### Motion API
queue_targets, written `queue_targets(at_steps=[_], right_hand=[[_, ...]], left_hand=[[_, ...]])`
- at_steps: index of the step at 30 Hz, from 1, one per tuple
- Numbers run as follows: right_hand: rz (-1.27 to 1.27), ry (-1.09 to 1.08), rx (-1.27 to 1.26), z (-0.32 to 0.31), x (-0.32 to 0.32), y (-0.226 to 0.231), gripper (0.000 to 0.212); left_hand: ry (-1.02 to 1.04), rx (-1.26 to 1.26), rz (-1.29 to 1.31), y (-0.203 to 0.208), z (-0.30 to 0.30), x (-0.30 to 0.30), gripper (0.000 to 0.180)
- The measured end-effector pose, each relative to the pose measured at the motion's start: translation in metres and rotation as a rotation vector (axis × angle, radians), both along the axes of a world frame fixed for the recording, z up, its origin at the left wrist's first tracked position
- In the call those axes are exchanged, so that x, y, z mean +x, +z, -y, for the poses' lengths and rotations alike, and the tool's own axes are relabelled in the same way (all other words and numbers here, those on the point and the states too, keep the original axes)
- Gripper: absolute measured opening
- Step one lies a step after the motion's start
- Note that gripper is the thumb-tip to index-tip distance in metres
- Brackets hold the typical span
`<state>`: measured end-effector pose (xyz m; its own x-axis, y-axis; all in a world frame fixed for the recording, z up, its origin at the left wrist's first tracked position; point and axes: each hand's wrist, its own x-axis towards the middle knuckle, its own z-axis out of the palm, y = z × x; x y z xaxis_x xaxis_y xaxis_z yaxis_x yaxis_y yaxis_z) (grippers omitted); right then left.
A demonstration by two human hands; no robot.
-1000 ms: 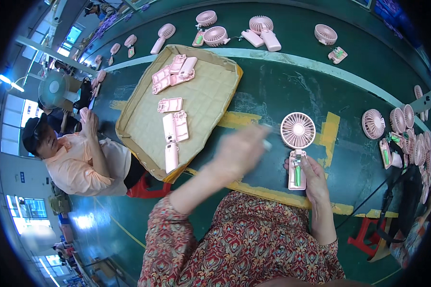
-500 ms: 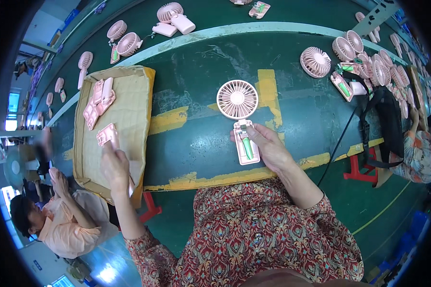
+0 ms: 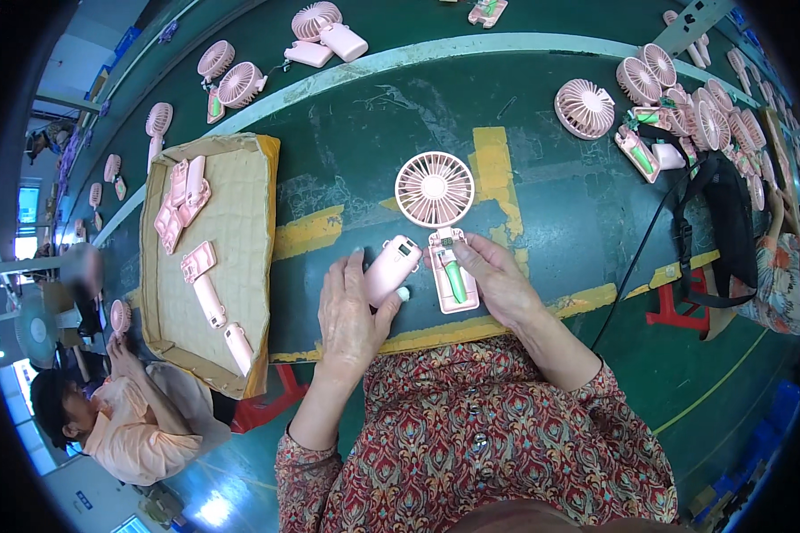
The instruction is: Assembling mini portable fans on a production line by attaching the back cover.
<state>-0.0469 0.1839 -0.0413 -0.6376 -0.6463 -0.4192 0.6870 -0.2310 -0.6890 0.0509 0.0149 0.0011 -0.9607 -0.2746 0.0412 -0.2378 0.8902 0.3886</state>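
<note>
A pink handheld fan point(image 3: 435, 188) lies on the table in front of me, its handle uncovered so that a green battery cell point(image 3: 455, 282) and a small circuit board show. Around the right edge of that handle, my right hand point(image 3: 504, 282) has its thumb on top and the other fingers partly hidden. To the left, my left hand point(image 3: 350, 313) grips a pink handle cover point(image 3: 390, 274) with a small dark window near its upper end. A small whitish piece point(image 3: 404, 294) shows by the left thumb; I cannot make out what it is.
A shallow cardboard tray point(image 3: 269, 240) with several pink casing parts point(image 3: 206, 293) stands at left. Fans and opened handles point(image 3: 676, 115) crowd the right, near a black bag point(image 3: 716, 240). A pale rail point(image 3: 471, 44) crosses behind. A co-worker point(image 3: 138, 417) sits at lower left.
My left hand has moved right, from over the tray to beside the fan, and now has the handle cover. The fan has shifted slightly left and down, still in my right hand.
</note>
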Motion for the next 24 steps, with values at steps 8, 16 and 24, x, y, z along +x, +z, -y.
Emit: queue_targets(at_steps=[8, 16, 24], right_hand=[[0.029, -0.012, -0.022, 0.001, 0.000, -0.004, 0.033], [-0.043, 0.000, -0.003, 0.001, 0.004, -0.001, 0.032], [-0.084, 0.011, 0.051, -0.001, 0.005, 0.009, 0.032]], left_hand=[[0.178, 0.203, 0.246, 0.014, -0.006, -0.011, 0.040], [0.074, 0.422, 0.141, 0.021, -0.042, -0.010, 0.056], [0.008, 0.284, 0.145, 0.021, -0.052, -0.019, 0.063]])
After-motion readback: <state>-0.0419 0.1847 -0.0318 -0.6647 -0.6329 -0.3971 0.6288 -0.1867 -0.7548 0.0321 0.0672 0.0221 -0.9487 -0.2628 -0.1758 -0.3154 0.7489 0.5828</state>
